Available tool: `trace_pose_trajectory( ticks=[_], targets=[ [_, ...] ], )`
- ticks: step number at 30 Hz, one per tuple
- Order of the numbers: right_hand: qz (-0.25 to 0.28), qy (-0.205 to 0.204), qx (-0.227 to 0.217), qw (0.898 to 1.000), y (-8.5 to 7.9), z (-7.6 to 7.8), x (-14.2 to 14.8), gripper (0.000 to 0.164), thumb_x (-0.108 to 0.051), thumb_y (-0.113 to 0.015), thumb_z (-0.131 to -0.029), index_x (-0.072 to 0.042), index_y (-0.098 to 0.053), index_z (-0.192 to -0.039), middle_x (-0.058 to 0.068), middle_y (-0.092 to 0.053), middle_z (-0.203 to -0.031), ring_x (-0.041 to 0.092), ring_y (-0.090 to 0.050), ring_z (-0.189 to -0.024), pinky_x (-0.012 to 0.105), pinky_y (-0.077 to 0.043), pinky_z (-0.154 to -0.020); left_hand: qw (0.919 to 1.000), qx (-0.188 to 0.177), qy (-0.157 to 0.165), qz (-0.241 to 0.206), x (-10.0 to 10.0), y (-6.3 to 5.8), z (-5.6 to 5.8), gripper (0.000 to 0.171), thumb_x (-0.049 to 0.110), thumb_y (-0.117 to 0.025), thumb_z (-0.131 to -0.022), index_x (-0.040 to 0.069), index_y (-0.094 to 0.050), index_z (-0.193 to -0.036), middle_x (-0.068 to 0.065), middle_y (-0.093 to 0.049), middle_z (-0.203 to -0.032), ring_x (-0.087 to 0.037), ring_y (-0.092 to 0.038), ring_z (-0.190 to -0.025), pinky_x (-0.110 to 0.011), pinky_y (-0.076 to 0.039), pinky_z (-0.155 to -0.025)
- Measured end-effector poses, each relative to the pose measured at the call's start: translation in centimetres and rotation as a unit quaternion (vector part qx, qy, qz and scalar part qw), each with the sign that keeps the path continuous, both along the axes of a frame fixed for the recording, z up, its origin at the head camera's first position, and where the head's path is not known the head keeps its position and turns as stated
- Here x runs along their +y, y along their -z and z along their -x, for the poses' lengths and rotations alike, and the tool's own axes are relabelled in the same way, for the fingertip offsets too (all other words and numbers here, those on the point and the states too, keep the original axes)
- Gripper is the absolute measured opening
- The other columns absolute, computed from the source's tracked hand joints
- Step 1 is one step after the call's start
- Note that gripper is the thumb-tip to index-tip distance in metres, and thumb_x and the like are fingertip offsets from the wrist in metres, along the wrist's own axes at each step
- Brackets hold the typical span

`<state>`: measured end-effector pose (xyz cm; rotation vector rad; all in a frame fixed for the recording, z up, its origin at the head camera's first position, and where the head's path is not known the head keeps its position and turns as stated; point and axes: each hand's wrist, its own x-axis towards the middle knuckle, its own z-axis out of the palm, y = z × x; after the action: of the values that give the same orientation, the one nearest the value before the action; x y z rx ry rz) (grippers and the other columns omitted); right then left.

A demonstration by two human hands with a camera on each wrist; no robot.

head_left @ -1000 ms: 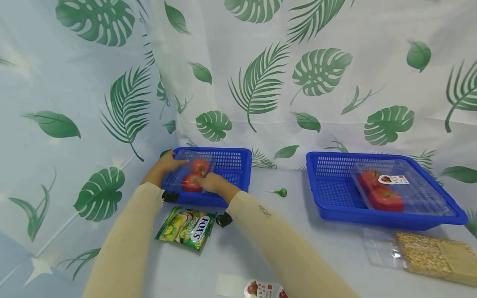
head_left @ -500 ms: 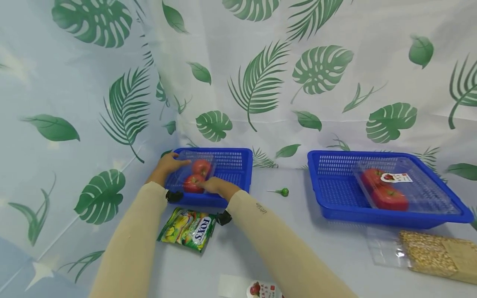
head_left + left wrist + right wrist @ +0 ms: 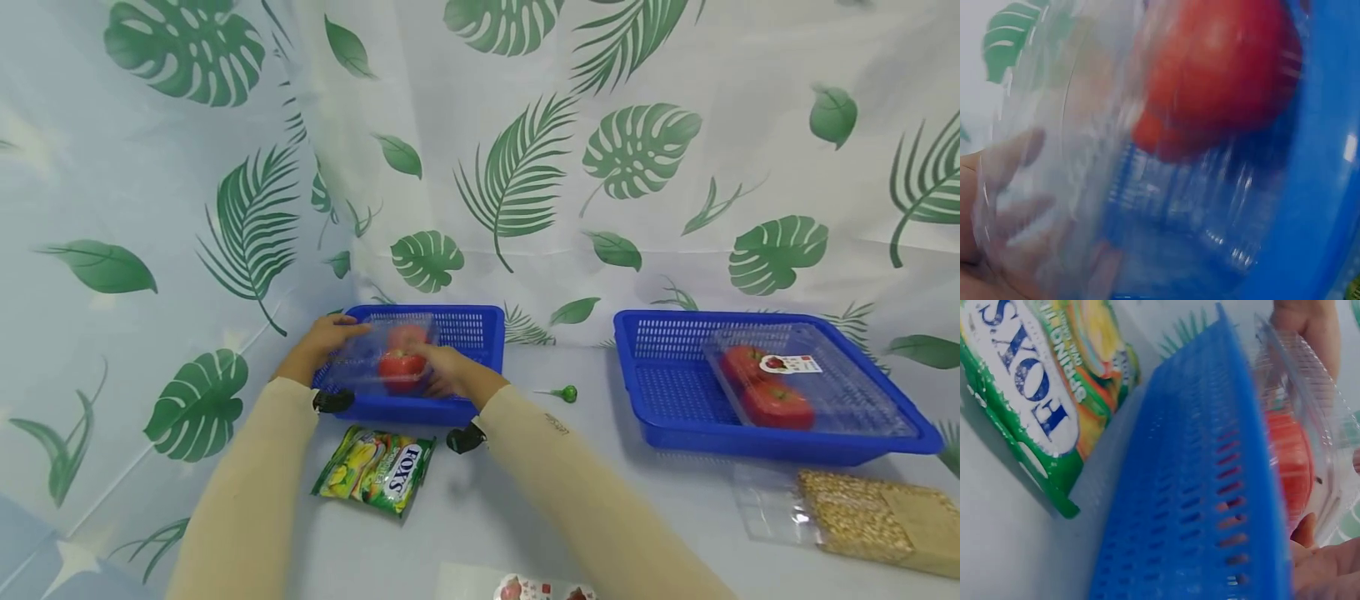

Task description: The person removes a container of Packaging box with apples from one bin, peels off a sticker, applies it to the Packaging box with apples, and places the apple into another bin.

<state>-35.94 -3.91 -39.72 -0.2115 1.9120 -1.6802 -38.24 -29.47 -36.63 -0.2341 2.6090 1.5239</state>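
A clear plastic box [image 3: 356, 367] with two round red fruits [image 3: 402, 367], apples or tomatoes, is at the left blue basket [image 3: 420, 410]. My left hand [image 3: 327, 337] holds the box's left end, its fingers partly seen through the plastic in the left wrist view. On the right side, my right hand [image 3: 452, 371] grips the box next to the fruits, with fingertips beneath it. The right wrist view shows the box [image 3: 1329, 437] tilted and rising over the basket rim. The left wrist view is blurred.
A green FOX'S candy bag [image 3: 375, 469] lies before the left basket. A green lollipop [image 3: 567, 393] lies between the baskets. The right blue basket [image 3: 720, 442] holds another fruit box [image 3: 817, 367]. A grain bag [image 3: 862, 517] and sticker strip [image 3: 472, 581] lie nearer.
My right hand has moved from over the front fruit to the box's right side. The box has lifted and shifted slightly right, and its fruits moved with it.
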Motion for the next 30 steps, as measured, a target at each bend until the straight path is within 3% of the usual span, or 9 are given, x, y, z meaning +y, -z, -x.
trace_pose_trajectory(
  ticks=[6,12,17,21,26,30],
  targets=[
    [0.047,0.007,-0.005,0.999,-1.6,-0.3,2.1,0.074,-0.048,-0.054,-0.095,0.000,-0.032,-0.146,0.034,-0.050,-0.126,0.048,-0.059,-0.104,0.053,-0.054,-0.082,0.9957,0.013,0.017,-0.090,0.1,-1.9,-0.5,0.066,0.021,-0.060,-0.098,-0.002,-0.027,-0.150,-0.023,-0.028,-0.152,-0.041,-0.030,-0.137,-0.054,-0.035,-0.107],
    [0.045,0.005,0.009,0.999,-2.7,-1.0,4.2,0.068,-0.044,-0.050,-0.098,-0.001,-0.031,-0.146,0.031,-0.049,-0.132,0.046,-0.060,-0.105,0.053,-0.053,-0.084,0.9932,-0.002,0.042,-0.109,0.4,-3.0,-0.7,0.076,0.021,-0.062,-0.097,0.000,-0.015,-0.153,-0.022,-0.026,-0.154,-0.042,-0.031,-0.136,-0.052,-0.039,-0.104],
    [0.030,0.008,0.021,0.999,-3.7,-1.7,5.7,0.065,-0.041,-0.052,-0.097,0.001,-0.035,-0.144,0.030,-0.052,-0.126,0.044,-0.062,-0.101,0.051,-0.056,-0.078,0.9890,-0.022,0.065,-0.131,0.4,-3.3,-0.6,0.082,0.022,-0.063,-0.097,0.002,-0.007,-0.154,-0.022,-0.022,-0.155,-0.043,-0.032,-0.134,-0.051,-0.043,-0.101],
    [0.020,-0.011,0.032,0.999,-4.4,-2.2,7.2,0.061,-0.040,-0.051,-0.098,0.000,-0.041,-0.143,0.028,-0.047,-0.133,0.043,-0.062,-0.100,0.048,-0.057,-0.076,0.9866,-0.028,0.083,-0.138,0.1,-3.3,-1.1,0.084,0.023,-0.063,-0.097,0.001,-0.005,-0.154,-0.023,-0.022,-0.154,-0.045,-0.035,-0.132,-0.045,-0.049,-0.096],
    [-0.004,-0.028,0.047,0.998,-4.9,-3.3,9.0,0.053,-0.038,-0.052,-0.098,-0.003,-0.047,-0.139,0.022,-0.044,-0.138,0.037,-0.064,-0.098,0.045,-0.058,-0.076,0.9851,-0.038,0.101,-0.134,0.2,-3.1,-1.8,0.083,0.027,-0.062,-0.097,-0.002,-0.007,-0.153,-0.023,-0.037,-0.140,-0.033,-0.053,-0.112,-0.040,-0.053,-0.089],
    [-0.019,-0.030,0.062,0.997,-5.3,-4.5,10.4,0.053,-0.038,-0.054,-0.095,-0.003,-0.050,-0.135,0.020,-0.051,-0.130,0.034,-0.066,-0.093,0.044,-0.058,-0.076,0.9833,-0.041,0.125,-0.126,0.6,-3.3,-2.4,0.071,0.028,-0.056,-0.100,-0.004,-0.016,-0.150,-0.012,-0.052,-0.115,-0.017,-0.059,-0.088,-0.039,-0.055,-0.085]
  ],
)
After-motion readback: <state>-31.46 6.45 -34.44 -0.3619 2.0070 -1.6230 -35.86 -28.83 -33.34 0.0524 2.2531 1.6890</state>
